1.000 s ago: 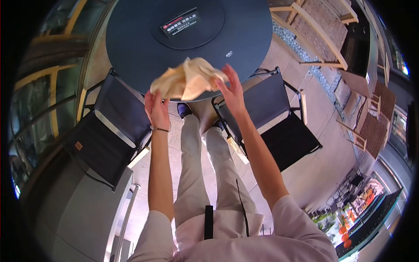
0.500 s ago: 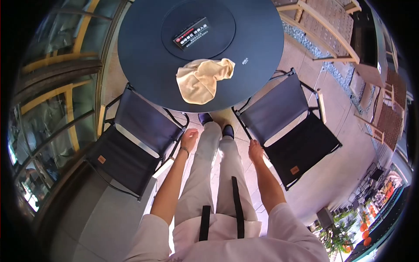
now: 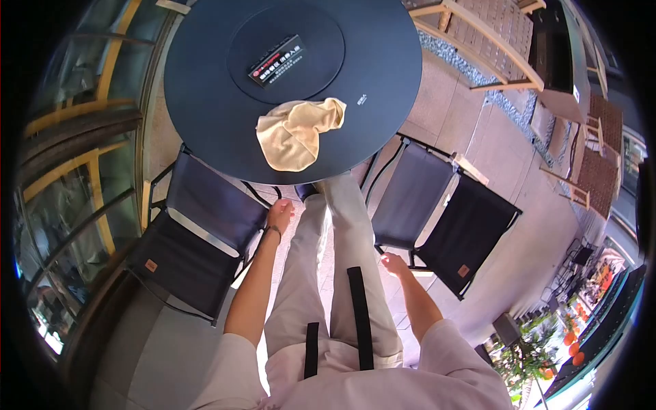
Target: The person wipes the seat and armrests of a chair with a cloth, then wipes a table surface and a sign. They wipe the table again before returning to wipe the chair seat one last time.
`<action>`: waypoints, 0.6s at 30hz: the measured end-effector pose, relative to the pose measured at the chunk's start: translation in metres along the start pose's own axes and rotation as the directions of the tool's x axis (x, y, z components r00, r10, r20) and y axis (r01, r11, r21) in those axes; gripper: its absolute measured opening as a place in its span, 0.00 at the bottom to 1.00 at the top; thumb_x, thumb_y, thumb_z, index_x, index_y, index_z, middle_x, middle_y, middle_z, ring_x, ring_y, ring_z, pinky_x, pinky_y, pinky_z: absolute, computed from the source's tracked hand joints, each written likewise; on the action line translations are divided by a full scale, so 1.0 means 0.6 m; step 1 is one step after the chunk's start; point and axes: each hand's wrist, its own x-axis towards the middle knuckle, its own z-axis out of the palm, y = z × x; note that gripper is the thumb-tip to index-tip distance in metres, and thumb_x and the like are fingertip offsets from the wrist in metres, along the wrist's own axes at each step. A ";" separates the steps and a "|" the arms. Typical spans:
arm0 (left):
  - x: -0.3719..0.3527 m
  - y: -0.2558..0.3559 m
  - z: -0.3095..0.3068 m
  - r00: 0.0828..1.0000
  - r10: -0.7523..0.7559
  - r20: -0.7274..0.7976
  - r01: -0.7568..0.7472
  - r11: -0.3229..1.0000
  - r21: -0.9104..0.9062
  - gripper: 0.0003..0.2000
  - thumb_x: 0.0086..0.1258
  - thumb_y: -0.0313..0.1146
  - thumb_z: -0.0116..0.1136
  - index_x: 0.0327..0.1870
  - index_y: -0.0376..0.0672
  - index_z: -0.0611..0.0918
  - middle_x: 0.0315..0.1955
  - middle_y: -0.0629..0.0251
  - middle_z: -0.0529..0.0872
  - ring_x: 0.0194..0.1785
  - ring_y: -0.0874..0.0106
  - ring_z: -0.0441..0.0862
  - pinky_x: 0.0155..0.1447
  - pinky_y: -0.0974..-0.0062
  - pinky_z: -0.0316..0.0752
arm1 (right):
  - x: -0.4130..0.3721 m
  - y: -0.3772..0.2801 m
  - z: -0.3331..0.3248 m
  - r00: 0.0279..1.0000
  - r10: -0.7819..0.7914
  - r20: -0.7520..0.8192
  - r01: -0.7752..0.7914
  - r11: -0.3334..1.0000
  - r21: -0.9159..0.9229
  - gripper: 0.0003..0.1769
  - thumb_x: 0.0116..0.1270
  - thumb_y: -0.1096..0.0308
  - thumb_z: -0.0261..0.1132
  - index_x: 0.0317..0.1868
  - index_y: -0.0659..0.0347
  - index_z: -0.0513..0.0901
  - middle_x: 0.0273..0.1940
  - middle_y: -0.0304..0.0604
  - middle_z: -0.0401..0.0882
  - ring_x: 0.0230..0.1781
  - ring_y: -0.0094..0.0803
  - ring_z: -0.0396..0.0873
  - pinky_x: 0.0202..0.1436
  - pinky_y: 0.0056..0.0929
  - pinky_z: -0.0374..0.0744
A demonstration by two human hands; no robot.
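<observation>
My right hand is closed at the near lower corner of the black folding chair on the right; its fingertips are partly hidden. That chair stands at an angle beside my leg. My left hand hangs by the back of the black folding chair on the left, fingers loosely bent and apart, with nothing seen in it. In front of me, a crumpled beige cloth lies on the round dark table, near its front edge.
A black sign with white and red lettering stands on the table's round centre panel. Glass windows line the left side. Wooden chairs and a gravel strip are at the right. Potted plants stand at the lower right.
The right chair has turned clockwise, and my right hand has come down and nearer with it. My feet have shifted toward the table. My left hand stays by the left chair.
</observation>
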 end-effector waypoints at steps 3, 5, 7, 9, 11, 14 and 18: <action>-0.026 -0.007 0.023 1.000 0.012 0.017 -0.010 0.997 -0.075 0.13 0.76 0.43 0.57 0.52 0.44 0.79 0.38 0.65 0.87 0.37 0.75 0.85 0.36 0.76 0.78 | -0.010 -0.015 -0.019 0.988 -0.088 -0.130 0.092 0.996 0.021 0.18 0.67 0.54 0.61 0.50 0.54 0.84 0.47 0.51 0.86 0.50 0.51 0.83 0.54 0.45 0.81; -0.027 -0.014 0.028 0.994 0.106 0.013 -0.106 0.994 0.000 0.13 0.75 0.42 0.58 0.51 0.44 0.80 0.37 0.64 0.87 0.36 0.74 0.86 0.34 0.77 0.77 | 0.007 0.048 0.001 0.972 -0.150 -0.182 0.177 0.974 0.144 0.18 0.67 0.53 0.61 0.50 0.54 0.84 0.46 0.52 0.87 0.48 0.53 0.84 0.53 0.46 0.81; -0.051 0.008 0.032 0.994 0.110 -0.022 -0.111 0.993 -0.044 0.13 0.75 0.42 0.58 0.50 0.43 0.80 0.38 0.63 0.88 0.37 0.74 0.86 0.35 0.77 0.78 | -0.046 0.022 -0.073 0.991 0.006 -0.134 0.003 0.998 0.063 0.18 0.67 0.52 0.61 0.49 0.54 0.84 0.46 0.52 0.87 0.48 0.53 0.84 0.53 0.47 0.81; -0.051 0.031 0.033 0.972 0.200 -0.126 -0.202 0.979 0.000 0.14 0.74 0.41 0.58 0.50 0.42 0.81 0.37 0.61 0.88 0.39 0.68 0.87 0.39 0.71 0.80 | -0.076 0.016 -0.158 0.976 0.169 -0.139 -0.172 0.985 -0.015 0.18 0.67 0.52 0.61 0.49 0.54 0.84 0.46 0.53 0.86 0.47 0.53 0.84 0.52 0.47 0.81; -0.053 0.060 0.026 0.922 0.303 -0.240 -0.284 0.952 0.114 0.14 0.73 0.41 0.58 0.51 0.41 0.81 0.37 0.60 0.88 0.39 0.65 0.88 0.42 0.68 0.81 | -0.075 -0.009 -0.265 0.934 0.289 -0.212 -0.311 0.947 -0.079 0.19 0.67 0.52 0.61 0.49 0.54 0.84 0.46 0.53 0.86 0.47 0.54 0.84 0.52 0.47 0.81; -0.047 0.129 0.024 0.796 0.421 -0.436 -0.370 0.907 0.200 0.17 0.68 0.40 0.62 0.54 0.42 0.80 0.52 0.55 0.84 0.55 0.57 0.82 0.57 0.62 0.77 | 0.008 -0.011 -0.418 0.881 0.203 -0.427 -0.271 0.957 -0.104 0.19 0.68 0.51 0.60 0.49 0.55 0.84 0.45 0.54 0.86 0.45 0.56 0.84 0.50 0.48 0.81; -0.020 0.227 0.038 0.630 0.514 -0.582 -0.286 0.851 0.441 0.30 0.65 0.41 0.65 0.69 0.48 0.71 0.72 0.54 0.65 0.74 0.53 0.64 0.71 0.53 0.64 | 0.100 -0.211 -0.589 0.679 -0.311 -0.665 0.146 0.945 -0.293 0.13 0.72 0.61 0.58 0.46 0.60 0.82 0.40 0.54 0.84 0.41 0.56 0.83 0.46 0.49 0.80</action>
